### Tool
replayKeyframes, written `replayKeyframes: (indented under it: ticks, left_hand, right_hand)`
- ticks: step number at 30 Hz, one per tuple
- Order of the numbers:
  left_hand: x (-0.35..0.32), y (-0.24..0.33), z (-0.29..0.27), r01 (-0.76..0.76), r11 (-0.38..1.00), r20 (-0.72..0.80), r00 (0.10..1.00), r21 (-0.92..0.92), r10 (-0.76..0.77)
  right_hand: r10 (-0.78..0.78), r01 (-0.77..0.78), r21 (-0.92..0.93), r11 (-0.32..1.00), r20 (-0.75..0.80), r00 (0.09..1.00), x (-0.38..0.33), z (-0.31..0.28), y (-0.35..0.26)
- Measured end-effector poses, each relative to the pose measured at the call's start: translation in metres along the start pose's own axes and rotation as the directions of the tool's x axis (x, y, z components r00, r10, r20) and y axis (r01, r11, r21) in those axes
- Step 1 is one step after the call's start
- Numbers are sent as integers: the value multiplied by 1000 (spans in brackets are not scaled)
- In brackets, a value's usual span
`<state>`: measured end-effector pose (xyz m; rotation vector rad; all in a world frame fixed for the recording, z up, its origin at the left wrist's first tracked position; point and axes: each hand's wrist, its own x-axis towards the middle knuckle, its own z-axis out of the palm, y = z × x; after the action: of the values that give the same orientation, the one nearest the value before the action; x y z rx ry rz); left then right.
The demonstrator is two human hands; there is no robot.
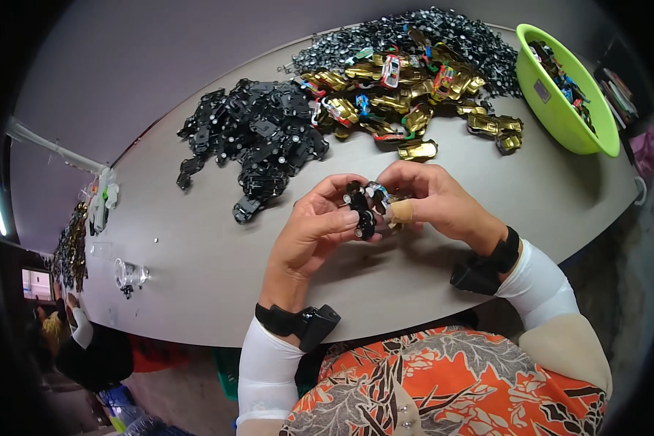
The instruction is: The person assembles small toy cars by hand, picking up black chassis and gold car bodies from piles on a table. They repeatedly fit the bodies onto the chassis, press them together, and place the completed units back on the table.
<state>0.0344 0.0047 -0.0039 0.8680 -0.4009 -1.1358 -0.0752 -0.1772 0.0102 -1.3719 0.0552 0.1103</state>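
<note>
Close in front of me, over the near part of the table, both my hands are closed on toy car parts. My left hand [314, 227] grips a black toy car chassis [365, 223] with small wheels, held on edge between thumb and fingers. My right hand [437, 202], with a tan bandage on its thumb, pinches a shiny toy car body [377, 192] with blue and white marks. The two parts are side by side; whether they touch, I cannot tell. Fingers hide much of the body. Beyond lie a heap of black chassis [251, 123] and a heap of gold car bodies [396, 98].
A pile of small black-and-silver parts [414, 33] lies at the far edge. At the right stands a lime-green basin [559, 116] holding more car parts. A clear cup [128, 273] sits at the left. Another person [87, 356] works at the lower left.
</note>
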Motion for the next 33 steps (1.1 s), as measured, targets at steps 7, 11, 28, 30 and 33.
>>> replayKeyframes:
  ticks: [7, 11, 28, 30, 33]
  left_hand:
    - [-2, -2, 0, -57, 998, -63, 996, -6, 56]
    - [-1, -2, 3, -77, 997, -90, 993, -23, 75]
    - [-2, -9, 8, -147, 981, -107, 985, -129, 134]
    - [-2, -8, 10, -150, 981, -121, 983, -120, 136]
    - [-1, -9, 11, -158, 982, -142, 979, -99, 143]
  right_hand:
    - [29, -29, 338, 941, 4, 1000, 4, -6, 8]
    - [-13, 19, 349, 937, -21, 1000, 3, -4, 7]
    - [-237, 247, 16, 969, -231, 944, -3, 16, 1]
    - [-269, 277, -2, 961, -241, 932, -4, 17, 2]
    - [-330, 320, -81, 944, -251, 910, -4, 20, 7]
